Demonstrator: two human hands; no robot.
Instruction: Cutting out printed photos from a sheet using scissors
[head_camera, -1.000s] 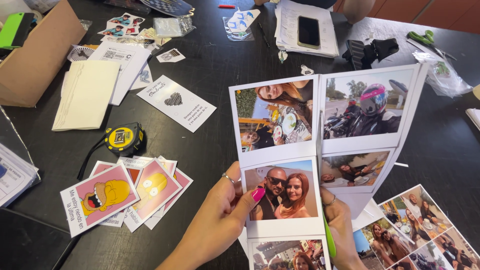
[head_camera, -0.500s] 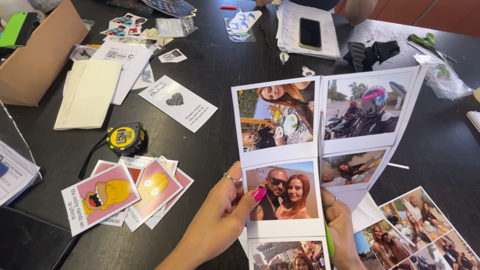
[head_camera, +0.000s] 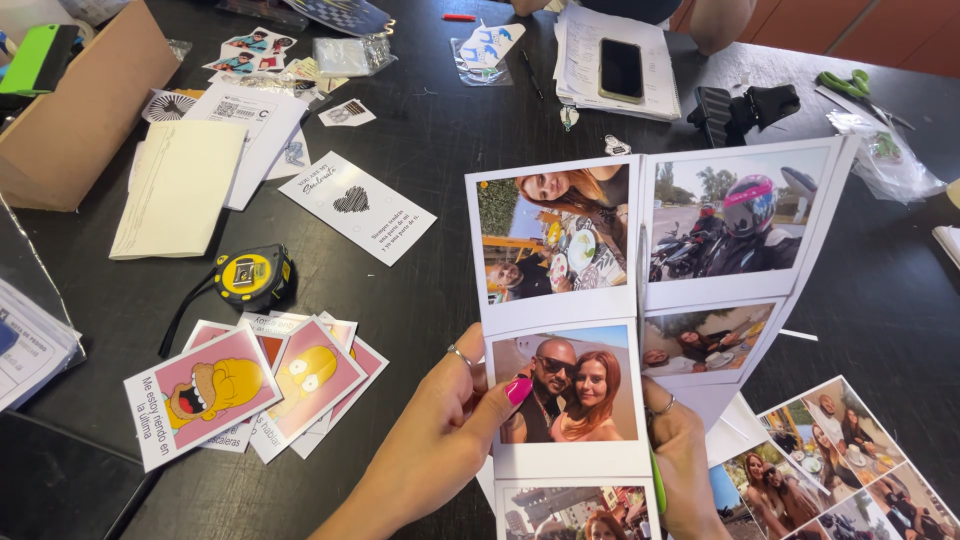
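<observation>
A white sheet of printed instant-style photos is held up above the dark table, folded down its middle so the right half angles back. My left hand grips its left edge, thumb with a pink nail pressed on a photo of two people. My right hand holds the sheet from behind at the lower right; only fingers and a ring show. A second sheet of photos lies flat at the lower right.
A yellow tape measure and pink cartoon cards lie left of the hands. A card with a heart, papers, a cardboard box, a phone on papers and green scissors sit farther back.
The photo sheet has shifted very slightly. Both hands keep the same hold.
</observation>
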